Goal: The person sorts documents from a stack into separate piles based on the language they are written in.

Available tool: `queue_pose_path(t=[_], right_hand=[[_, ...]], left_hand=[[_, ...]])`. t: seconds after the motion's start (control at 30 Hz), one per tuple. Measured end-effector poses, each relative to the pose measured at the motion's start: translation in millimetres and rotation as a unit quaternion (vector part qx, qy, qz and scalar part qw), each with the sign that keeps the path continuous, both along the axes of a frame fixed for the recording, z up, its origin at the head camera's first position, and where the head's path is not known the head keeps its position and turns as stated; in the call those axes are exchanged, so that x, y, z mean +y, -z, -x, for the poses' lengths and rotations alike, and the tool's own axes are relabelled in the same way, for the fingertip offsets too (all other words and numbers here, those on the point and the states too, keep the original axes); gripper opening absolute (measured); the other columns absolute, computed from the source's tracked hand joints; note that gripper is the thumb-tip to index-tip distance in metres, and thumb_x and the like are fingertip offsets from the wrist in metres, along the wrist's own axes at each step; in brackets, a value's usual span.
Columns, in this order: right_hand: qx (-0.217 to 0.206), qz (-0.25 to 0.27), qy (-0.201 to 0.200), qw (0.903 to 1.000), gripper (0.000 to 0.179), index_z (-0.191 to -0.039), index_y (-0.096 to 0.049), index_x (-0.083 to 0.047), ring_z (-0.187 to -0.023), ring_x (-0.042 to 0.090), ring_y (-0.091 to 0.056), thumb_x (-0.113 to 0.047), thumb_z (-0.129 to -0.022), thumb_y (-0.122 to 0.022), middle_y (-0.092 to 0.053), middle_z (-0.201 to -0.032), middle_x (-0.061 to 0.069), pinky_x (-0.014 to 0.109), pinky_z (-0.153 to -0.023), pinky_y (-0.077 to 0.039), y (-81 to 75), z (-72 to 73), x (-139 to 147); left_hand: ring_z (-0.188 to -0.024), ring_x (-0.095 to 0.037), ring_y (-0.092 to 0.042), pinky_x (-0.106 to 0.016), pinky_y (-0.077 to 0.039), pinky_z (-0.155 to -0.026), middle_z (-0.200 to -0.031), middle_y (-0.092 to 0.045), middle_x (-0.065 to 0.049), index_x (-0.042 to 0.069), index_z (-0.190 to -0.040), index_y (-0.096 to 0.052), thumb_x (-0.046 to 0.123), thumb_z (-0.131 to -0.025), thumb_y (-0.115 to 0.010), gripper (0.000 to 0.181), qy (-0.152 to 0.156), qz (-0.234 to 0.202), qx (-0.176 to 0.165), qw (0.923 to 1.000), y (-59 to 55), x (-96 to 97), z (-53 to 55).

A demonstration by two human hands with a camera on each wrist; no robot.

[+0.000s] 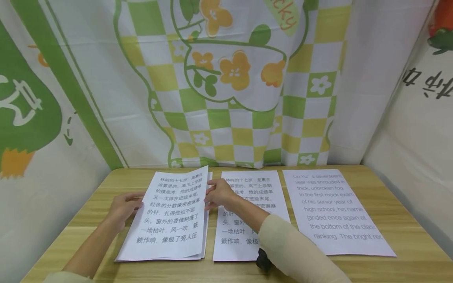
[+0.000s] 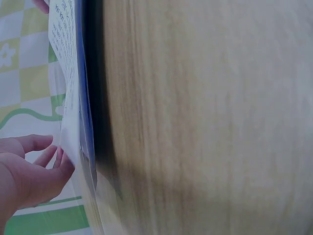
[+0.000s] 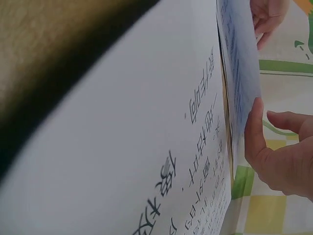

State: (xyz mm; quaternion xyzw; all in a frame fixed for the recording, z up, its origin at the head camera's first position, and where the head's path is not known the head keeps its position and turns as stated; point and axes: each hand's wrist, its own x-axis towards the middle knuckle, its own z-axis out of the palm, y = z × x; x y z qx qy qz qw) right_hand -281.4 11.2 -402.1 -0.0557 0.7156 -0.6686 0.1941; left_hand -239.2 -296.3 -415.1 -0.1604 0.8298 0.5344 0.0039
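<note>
White paper took up the left part of the table (image 1: 85,212): an upper sheet (image 1: 170,224) printed with large black Chinese characters lay over at least one lower sheet (image 1: 204,241), whose edge showed as a narrow strip along the right. The upper sheet's top right corner stood raised, so that this side bowed up from what was beneath. At its left edge was the left hand (image 1: 122,208), released rather than clenched, its loosely bent fingers touching the margin and, in the left wrist view, its thumb apart from them. The right hand (image 1: 222,193) met the opposite edge, also unclenched; in the right wrist view one digit rested against the lifted paper while another stood slightly off it. Its forearm, in a pale sleeve (image 1: 293,247), crossed a middle sheet (image 1: 238,254) bearing similar Chinese text, partly covering the lines. Just beside the sleeve sat a small dark object (image 1: 263,259), too unclear to identify. Farther right, a slanted sheet of English text (image 1: 336,212) lay flat, near the middle one and apart from both hands. Behind the table hung a curtain (image 1: 223,137) with green, yellow and white checks and orange flowers.
</note>
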Motion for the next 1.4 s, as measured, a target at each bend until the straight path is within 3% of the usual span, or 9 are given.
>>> queue_pose_path(t=[0.23,0.5,0.8,0.97,1.13,1.23,1.4], right_hand=[[-0.006,-0.036,0.001,0.9993,0.081,-0.154,-0.040,0.005,-0.082,0.032,-0.073,0.021,-0.079,-0.068,-0.061,-0.113,0.020,0.043,-0.074,-0.066,-5.4,-5.6,3],[0.000,-0.066,-0.018,0.9976,0.083,-0.156,-0.037,0.004,-0.088,0.035,-0.074,0.017,-0.081,-0.071,-0.065,-0.117,0.024,0.042,-0.074,-0.066,-7.3,-11.9,11],[0.000,-0.059,-0.038,0.9975,0.081,-0.155,-0.037,0.005,-0.096,0.035,-0.073,0.013,-0.082,-0.072,-0.065,-0.120,0.026,0.042,-0.076,-0.066,-3.0,-8.9,21],[0.024,-0.055,-0.055,0.9967,0.077,-0.154,-0.037,0.007,-0.103,0.041,-0.071,0.011,-0.085,-0.070,-0.064,-0.121,0.026,0.045,-0.079,-0.066,-10.7,-11.1,31],[0.073,-0.090,-0.060,0.9914,0.070,-0.153,-0.040,0.007,-0.104,0.039,-0.070,0.005,-0.089,-0.070,-0.063,-0.122,0.024,0.043,-0.079,-0.066,-17.5,-12.8,52],[0.100,-0.111,-0.051,0.9875,0.065,-0.150,-0.045,0.006,-0.100,0.036,-0.071,0.002,-0.090,-0.071,-0.064,-0.120,0.023,0.042,-0.076,-0.066,-18.5,-13.2,70],[0.109,-0.120,-0.021,0.9865,0.060,-0.147,-0.048,0.008,-0.102,0.040,-0.072,0.002,-0.092,-0.070,-0.066,-0.120,0.026,0.044,-0.076,-0.066,-19.2,-14.4,106]], left_hand=[[-0.082,-0.005,-0.064,-0.020,-0.059,-0.071,-0.134,-0.059,-0.035,-0.016,-0.146,-0.043,0.001,-0.100,-0.060,0.052,-0.001,-0.006,0.012,0.9999,-0.3,-0.4,0.6],[-0.081,-0.004,-0.066,-0.020,-0.060,-0.072,-0.118,-0.071,-0.024,-0.015,-0.147,-0.043,0.006,-0.101,-0.062,0.054,-0.002,-0.017,0.013,0.9998,1.5,-1.6,-0.8],[-0.077,-0.001,-0.066,-0.021,-0.062,-0.074,-0.097,-0.072,0.002,-0.017,-0.148,-0.039,0.004,-0.100,-0.062,0.058,-0.006,-0.060,0.014,0.9981,1.9,-6.1,-1.9],[-0.079,-0.002,-0.066,-0.021,-0.062,-0.076,-0.103,-0.072,-0.005,-0.016,-0.149,-0.039,0.006,-0.101,-0.061,0.057,-0.006,-0.056,0.018,0.9982,-2.1,-4.5,-2.8],[-0.083,-0.002,-0.065,-0.020,-0.061,-0.078,-0.119,-0.071,-0.013,-0.013,-0.148,-0.043,0.006,-0.103,-0.058,0.051,0.002,-0.047,0.032,0.9984,-6.2,6.4,-3.9],[-0.084,-0.004,-0.065,-0.020,-0.061,-0.077,-0.121,-0.071,-0.014,-0.014,-0.145,-0.046,0.005,-0.102,-0.057,0.048,0.017,-0.042,0.047,0.9978,-8.3,17.6,-4.0],[-0.088,-0.008,-0.068,-0.024,-0.062,-0.080,-0.123,-0.071,-0.020,-0.016,-0.143,-0.048,0.004,-0.102,-0.059,0.047,0.055,-0.050,0.063,0.9952,-12.6,40.3,-7.3]])
